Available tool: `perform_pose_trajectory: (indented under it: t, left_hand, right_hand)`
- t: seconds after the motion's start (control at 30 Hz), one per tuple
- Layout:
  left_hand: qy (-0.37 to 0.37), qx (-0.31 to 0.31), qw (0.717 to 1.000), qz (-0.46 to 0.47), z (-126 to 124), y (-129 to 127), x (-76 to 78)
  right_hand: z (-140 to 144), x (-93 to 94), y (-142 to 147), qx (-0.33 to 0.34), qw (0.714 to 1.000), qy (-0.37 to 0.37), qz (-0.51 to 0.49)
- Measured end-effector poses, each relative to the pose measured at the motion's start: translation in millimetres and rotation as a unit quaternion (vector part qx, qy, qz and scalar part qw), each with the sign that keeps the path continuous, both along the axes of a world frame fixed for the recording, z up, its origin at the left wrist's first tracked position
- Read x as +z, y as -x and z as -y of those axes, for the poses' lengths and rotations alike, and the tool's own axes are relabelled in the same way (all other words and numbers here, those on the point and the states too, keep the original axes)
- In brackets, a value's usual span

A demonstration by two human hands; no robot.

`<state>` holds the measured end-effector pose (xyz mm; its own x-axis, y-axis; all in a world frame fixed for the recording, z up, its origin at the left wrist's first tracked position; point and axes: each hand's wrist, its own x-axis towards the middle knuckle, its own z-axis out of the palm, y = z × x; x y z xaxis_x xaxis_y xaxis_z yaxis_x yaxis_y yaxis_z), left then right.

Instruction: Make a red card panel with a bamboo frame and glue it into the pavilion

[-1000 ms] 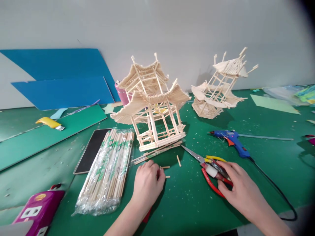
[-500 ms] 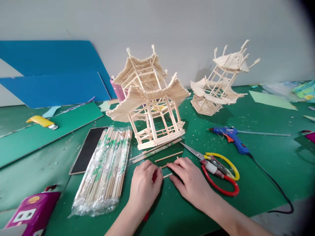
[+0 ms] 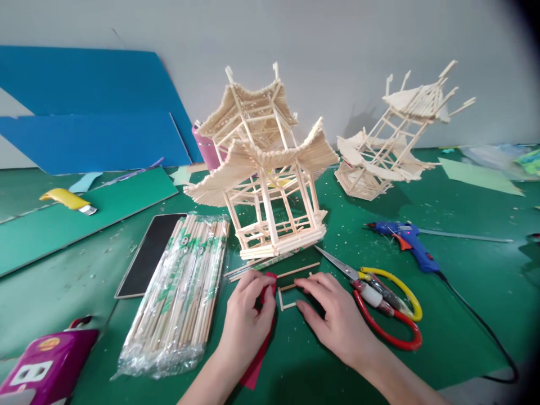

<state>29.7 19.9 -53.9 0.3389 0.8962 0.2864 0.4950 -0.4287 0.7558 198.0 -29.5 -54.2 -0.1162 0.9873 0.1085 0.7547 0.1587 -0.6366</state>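
Both hands rest on the mat [image 3: 379, 371]: left hand [image 3: 247, 320] pinches a red strip [image 3: 265, 315], right hand [image 3: 337, 315] fingers loosely curled, touching short sticks [image 3: 287, 295].

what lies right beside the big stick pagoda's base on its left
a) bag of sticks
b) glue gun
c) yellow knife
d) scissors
a: the bag of sticks lies just left of the pagoda base; the scissors and glue gun lie to its right.
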Motion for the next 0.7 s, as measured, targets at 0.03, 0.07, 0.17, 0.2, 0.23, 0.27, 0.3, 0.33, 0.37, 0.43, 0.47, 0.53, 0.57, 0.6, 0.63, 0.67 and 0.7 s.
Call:
perform_pose_trajectory:
  t: [0.03, 0.07, 0.17, 0.2, 0.23, 0.27, 0.3, 0.33, 0.37, 0.43, 0.47, 0.53, 0.57, 0.6, 0.63, 0.67, 0.7]
  left_hand:
    - [0.015, -0.008, 1.0, 0.006, 0.1, 0.7, 0.6]
    - [0.031, -0.018, 0.999, 0.012, 0.3, 1.1, 0.9]
    - [0.086, -0.045, 0.995, 0.03, 1.9, 1.2, 1.0]
    - [0.106, -0.052, 0.992, 0.036, 2.7, 0.8, 0.9]
    - [0.125, -0.059, 0.989, 0.043, 3.5, 0.3, 0.7]
    - [0.142, -0.066, 0.986, 0.049, 4.3, -0.3, 0.5]
    - [0.156, -0.073, 0.983, 0.056, 4.9, -0.8, 0.4]
    - [0.166, -0.078, 0.981, 0.064, 5.4, -1.2, 0.4]
    - [0.173, -0.08, 0.979, 0.073, 5.7, -1.6, 0.5]
    - [0.178, -0.082, 0.977, 0.087, 6.1, -2.3, 1.0]
    - [0.178, -0.082, 0.977, 0.088, 6.3, -2.5, 1.3]
    - [0.17, -0.075, 0.98, 0.076, 6.5, -3.0, 1.7]
    - [0.157, -0.065, 0.983, 0.065, 6.6, -3.2, 1.7]
    - [0.138, -0.052, 0.988, 0.053, 6.5, -3.2, 1.6]
    - [0.112, -0.034, 0.992, 0.041, 6.3, -3.2, 1.3]
    - [0.082, -0.014, 0.996, 0.031, 5.8, -3.0, 0.9]
    - [0.054, 0.004, 0.998, 0.02, 5.3, -2.6, 0.4]
  right_hand:
    - [0.1, 0.3, -1.0, -0.01, 1.0, -0.003, -0.021]
    - [0.0, 1.1, -1.6, -0.019, 0.999, -0.008, -0.043]
    - [-3.0, 6.5, -0.4, -0.029, 0.995, -0.01, -0.097]
    - [-4.7, 8.9, 1.0, -0.026, 0.994, -0.011, -0.106]
    - [-6.7, 11.4, 2.9, -0.022, 0.994, -0.013, -0.11]
    - [-8.8, 13.6, 5.1, -0.016, 0.994, -0.014, -0.11]
    - [-10.7, 15.6, 7.3, -0.01, 0.994, -0.012, -0.109]
    - [-12.5, 17.1, 9.4, -0.003, 0.994, -0.008, -0.107]
    - [-13.9, 18.2, 11.1, 0.002, 0.994, 0.0, -0.106]
    - [-15.8, 18.9, 13.1, 0.005, 0.993, 0.018, -0.115]
    - [-16.3, 18.6, 13.1, 0.003, 0.992, 0.023, -0.122]
    - [-16.8, 17.0, 11.3, -0.009, 0.991, 0.025, -0.133]
    - [-16.8, 15.8, 9.6, -0.016, 0.99, 0.024, -0.136]
    - [-16.7, 14.5, 7.6, -0.026, 0.99, 0.025, -0.137]
    - [-16.4, 13.2, 5.5, -0.036, 0.989, 0.026, -0.138]
    - [-16.1, 12.0, 3.5, -0.048, 0.988, 0.027, -0.142]
    - [-15.7, 11.0, 1.5, -0.06, 0.987, 0.028, -0.147]
